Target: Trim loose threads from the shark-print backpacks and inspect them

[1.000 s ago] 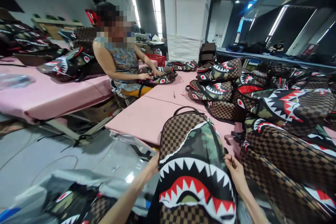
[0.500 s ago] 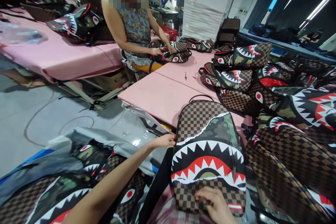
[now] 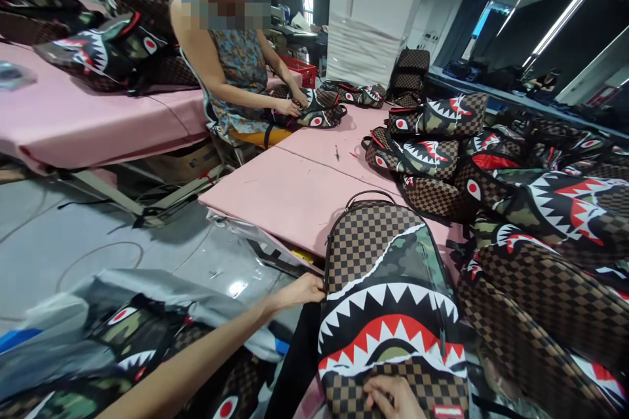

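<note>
A brown checkered backpack [image 3: 388,314] with a shark-mouth print stands on my lap, leaning against the pink table's edge. My left hand [image 3: 307,289] is at its left side edge, the fingers closed there; what they grip is too small to make out. Low on the backpack's front lies my right hand [image 3: 390,396], with curled fingers touching the checkered panel near the red label [image 3: 448,411]. The backpack's top handle [image 3: 371,196] stands up over the pink table [image 3: 275,190].
Several similar backpacks [image 3: 531,275] are piled on the right. More bags [image 3: 132,334] lie in grey plastic at lower left. Across the table a person [image 3: 240,72] handles another bag [image 3: 314,111]. A second pink table [image 3: 98,118] stands at the left.
The view has shifted, so the backpack and tables appear lower, with the far scene moved left. My hands remain at nearly the same places on the backpack.
</note>
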### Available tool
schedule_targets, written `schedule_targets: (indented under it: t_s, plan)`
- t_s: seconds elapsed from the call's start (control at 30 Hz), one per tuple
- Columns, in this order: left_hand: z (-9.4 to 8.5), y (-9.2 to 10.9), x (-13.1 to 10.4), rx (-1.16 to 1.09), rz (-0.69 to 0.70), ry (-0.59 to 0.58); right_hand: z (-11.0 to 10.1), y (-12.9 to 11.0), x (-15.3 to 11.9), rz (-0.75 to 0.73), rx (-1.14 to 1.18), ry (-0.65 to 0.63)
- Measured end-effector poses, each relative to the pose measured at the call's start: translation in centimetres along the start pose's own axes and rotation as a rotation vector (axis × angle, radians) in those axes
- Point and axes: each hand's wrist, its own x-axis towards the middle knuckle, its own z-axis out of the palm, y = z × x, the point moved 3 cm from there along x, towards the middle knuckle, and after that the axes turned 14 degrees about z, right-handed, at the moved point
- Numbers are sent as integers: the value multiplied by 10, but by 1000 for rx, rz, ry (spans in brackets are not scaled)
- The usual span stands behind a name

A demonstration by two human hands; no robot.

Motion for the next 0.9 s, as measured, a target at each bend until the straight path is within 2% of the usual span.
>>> schedule_targets:
  t_s: [0.13, 0.2, 0.3, 0.4, 0.47, 0.53, 0.57, 0.63, 0.73, 0.8, 0.83, 0.9]
  plan:
    - [8, -2, -11, 259, 83, 89, 3, 2, 5, 9, -56, 11]
    - [3, -2, -14, 408, 153, 98, 4, 3, 5, 9, -78, 2]
    - [-27, 8, -8, 767, 269, 132, 5, 4, 2, 4, -90, -15]
    - [-75, 28, 14, 1046, 233, 300, 6, 2, -1, 8, -93, -4]
    - [-100, 39, 30, 1029, 164, 446, 6, 1, -3, 18, -94, 10]
    - [-107, 43, 37, 852, 70, 613, 5, 0, -4, 21, -96, 22]
    - [-101, 42, 36, 717, 16, 665, 4, 0, -4, 18, -96, 25]
    - [-73, 34, 27, 466, -79, 668, 4, 1, -4, 1, -94, 21]
    - [-14, 25, 2, 319, -69, 482, 4, 2, -4, -22, -76, 13]
    - [16, 25, -13, 275, -4, 330, 2, 1, -5, -34, -44, 29]
    - [24, 26, -19, 261, 11, 265, 1, -1, -7, -44, -23, 37]
    - [25, 33, -26, 261, 2, 181, -4, -8, -12, -64, 31, 47]
